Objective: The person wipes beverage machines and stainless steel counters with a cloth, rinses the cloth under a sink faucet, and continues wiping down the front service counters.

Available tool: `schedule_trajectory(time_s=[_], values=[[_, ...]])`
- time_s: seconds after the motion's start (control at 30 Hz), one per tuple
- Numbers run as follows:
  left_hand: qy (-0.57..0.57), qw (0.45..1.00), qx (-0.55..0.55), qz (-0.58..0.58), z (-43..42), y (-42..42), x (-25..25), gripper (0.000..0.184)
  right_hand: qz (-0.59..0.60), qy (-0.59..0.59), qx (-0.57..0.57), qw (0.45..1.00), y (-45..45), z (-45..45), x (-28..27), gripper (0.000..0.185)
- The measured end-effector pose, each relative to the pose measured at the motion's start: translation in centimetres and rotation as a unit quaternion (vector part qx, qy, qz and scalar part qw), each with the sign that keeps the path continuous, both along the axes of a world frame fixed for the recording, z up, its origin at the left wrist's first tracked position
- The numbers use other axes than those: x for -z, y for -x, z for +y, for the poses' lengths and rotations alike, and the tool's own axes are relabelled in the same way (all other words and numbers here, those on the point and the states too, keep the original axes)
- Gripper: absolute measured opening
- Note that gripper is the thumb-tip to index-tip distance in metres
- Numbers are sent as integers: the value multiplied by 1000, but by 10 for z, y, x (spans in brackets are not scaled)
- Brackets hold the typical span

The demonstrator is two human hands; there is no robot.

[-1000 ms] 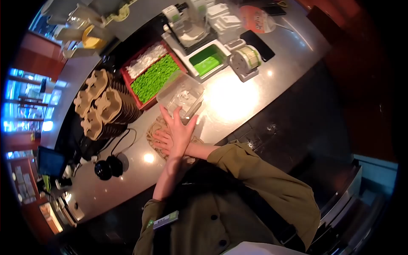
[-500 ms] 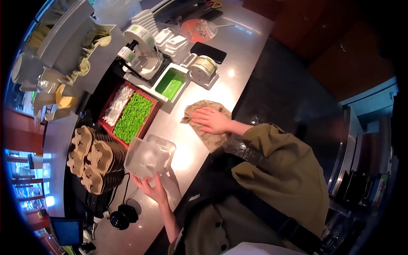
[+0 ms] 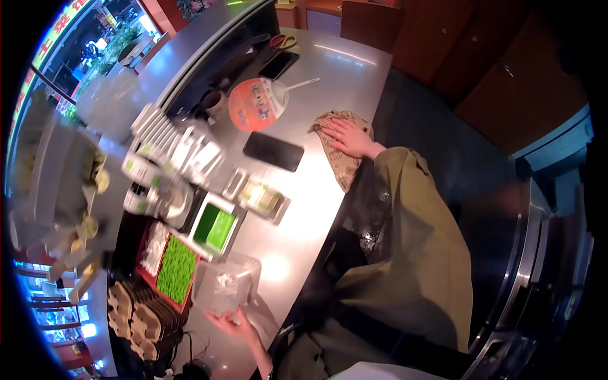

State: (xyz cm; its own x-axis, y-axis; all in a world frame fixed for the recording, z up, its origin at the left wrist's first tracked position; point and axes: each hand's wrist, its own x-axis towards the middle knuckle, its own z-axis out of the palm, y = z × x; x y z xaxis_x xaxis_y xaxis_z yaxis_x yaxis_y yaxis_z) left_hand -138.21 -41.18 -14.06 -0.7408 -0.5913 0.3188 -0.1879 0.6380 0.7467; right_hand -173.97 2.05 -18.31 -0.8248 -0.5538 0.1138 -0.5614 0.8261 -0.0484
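Observation:
My right hand (image 3: 349, 138) lies flat, fingers stretched out, on a crumpled brown patterned cloth (image 3: 345, 168) at the counter's edge. At lower left, my left hand (image 3: 234, 326) has its fingers at the near rim of a clear plastic container (image 3: 226, 283) and appears to grip it. Just beyond that container are a red divided box (image 3: 197, 261) of green and white pieces and a white-rimmed tray (image 3: 215, 228) with a green inside.
A black phone (image 3: 273, 151), a round orange-and-white fan (image 3: 256, 104) and scissors (image 3: 283, 42) lie on the metal counter (image 3: 304, 209). A blurred tape-like dispenser (image 3: 263, 197) sits mid-counter. Stacked brown cup carriers (image 3: 142, 320) stand at lower left, a dark floor (image 3: 418, 120) beyond the edge.
The view has swung toward the counter's far end. My right hand and the cloth have slid along the edge, past the dispenser to beside the phone. My left hand stays at the container.

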Motion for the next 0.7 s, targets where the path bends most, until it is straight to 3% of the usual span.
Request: schedule_trajectory(time_s=[0.07,0.17,0.27,0.4,0.5,0.6,0.63,0.67,0.7], values=[[56,998,-33,-2,3,13,17,23,-8,-2,12,1000,53,40,-7,50],[-14,994,-109,6,22,30,11,49,-12,8,26,1000,120,91,3,50],[-19,993,-114,-16,33,33,5,75,1,12,57,998,183,127,12,49],[67,973,-176,-136,52,30,-9,82,24,36,134,990,233,153,6,48],[106,979,-145,-98,61,8,0,83,65,25,182,981,267,175,25,48],[128,966,-174,-141,76,-23,1,80,105,-7,206,973,290,187,32,46],[163,946,-199,-197,82,-32,-4,75,112,-26,198,973,292,187,18,44],[170,928,-227,-241,86,-42,-5,73,214,-13,91,973,288,182,-8,44],[171,904,-267,-285,93,-58,-7,72,196,18,50,979,285,173,-30,38]])
